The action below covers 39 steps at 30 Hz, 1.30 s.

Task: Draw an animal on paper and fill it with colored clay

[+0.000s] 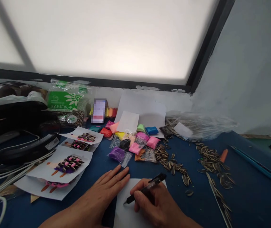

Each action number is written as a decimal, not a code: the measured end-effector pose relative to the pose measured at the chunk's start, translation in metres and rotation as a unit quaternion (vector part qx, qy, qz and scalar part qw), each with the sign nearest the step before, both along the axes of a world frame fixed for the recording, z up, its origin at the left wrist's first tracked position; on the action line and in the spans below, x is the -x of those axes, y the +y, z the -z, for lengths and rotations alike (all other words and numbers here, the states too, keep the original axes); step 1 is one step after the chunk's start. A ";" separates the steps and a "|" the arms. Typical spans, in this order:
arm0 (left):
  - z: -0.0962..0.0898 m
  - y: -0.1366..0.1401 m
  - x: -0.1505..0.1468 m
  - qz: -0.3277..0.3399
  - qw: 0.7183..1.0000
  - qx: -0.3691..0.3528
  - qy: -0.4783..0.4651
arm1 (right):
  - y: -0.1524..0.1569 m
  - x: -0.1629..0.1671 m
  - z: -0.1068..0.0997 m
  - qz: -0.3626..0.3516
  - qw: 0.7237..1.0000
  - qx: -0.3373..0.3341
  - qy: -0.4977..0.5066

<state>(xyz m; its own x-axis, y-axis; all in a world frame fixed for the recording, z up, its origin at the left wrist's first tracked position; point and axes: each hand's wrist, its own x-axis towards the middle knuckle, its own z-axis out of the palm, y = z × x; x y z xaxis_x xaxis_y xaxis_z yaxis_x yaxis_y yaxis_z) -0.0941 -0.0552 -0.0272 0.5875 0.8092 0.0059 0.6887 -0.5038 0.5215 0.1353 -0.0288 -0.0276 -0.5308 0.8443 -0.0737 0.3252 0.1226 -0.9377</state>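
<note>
The right hand (153, 202) had its grip closed on a black pen (147, 188) at a white sheet (123, 218), seemingly still to be filled; the left hand (104, 191) lay flat, empty, by its edge. Farther along the blue bench (95, 175), I saw apparently completed seed-studded figures (69, 164) on curling paper, puffy plastic-wrapped clay packets (116, 153) and striped, teardrop-shaped seeds (172, 165).

The green-printed plastic bag (66, 98) shows "瓜子"; its other characters are too blurred.
</note>
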 end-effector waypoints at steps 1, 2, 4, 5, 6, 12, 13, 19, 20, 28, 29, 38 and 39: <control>-0.001 0.001 0.000 0.001 1.000 0.002 0.000 | 0.000 0.000 0.000 0.000 1.000 0.001 0.001; -0.002 0.001 0.001 0.002 1.000 0.002 0.000 | -0.001 0.000 0.000 0.000 1.000 0.001 0.001; -0.005 0.001 0.002 0.005 1.000 0.003 -0.005 | -0.001 -0.001 0.000 0.001 1.000 -0.002 -0.001; -0.006 0.000 0.002 0.006 1.000 0.004 -0.008 | -0.002 -0.001 0.000 -0.001 1.000 -0.005 -0.003; -0.007 -0.001 0.003 0.008 1.000 0.003 -0.011 | -0.002 -0.001 0.000 -0.002 1.000 -0.007 -0.003; -0.007 -0.005 0.003 0.001 1.000 -0.004 -0.018 | -0.002 -0.001 -0.002 -0.002 1.000 -0.005 -0.008; -0.006 -0.005 0.003 0.001 1.000 -0.002 -0.019 | -0.001 -0.001 -0.002 -0.003 1.000 -0.003 -0.008; -0.004 -0.002 0.005 0.004 1.000 0.007 -0.017 | 0.000 -0.001 -0.002 -0.005 1.000 -0.005 -0.013; -0.004 -0.002 0.005 0.006 1.000 0.008 -0.017 | 0.000 -0.001 -0.002 -0.004 1.000 -0.011 -0.014; -0.010 -0.004 0.002 0.000 1.000 0.002 -0.008 | -0.004 -0.004 0.005 -0.020 0.995 -0.093 -0.036; -0.011 -0.003 0.002 -0.001 1.000 0.003 -0.006 | -0.004 -0.004 0.005 -0.023 0.994 -0.101 -0.037; -0.009 -0.005 0.001 -0.005 1.000 0.007 0.002 | -0.005 -0.004 0.006 -0.033 0.993 -0.105 -0.043; -0.009 -0.005 0.001 -0.005 1.000 0.008 0.002 | -0.005 -0.004 0.006 -0.033 0.993 -0.104 -0.043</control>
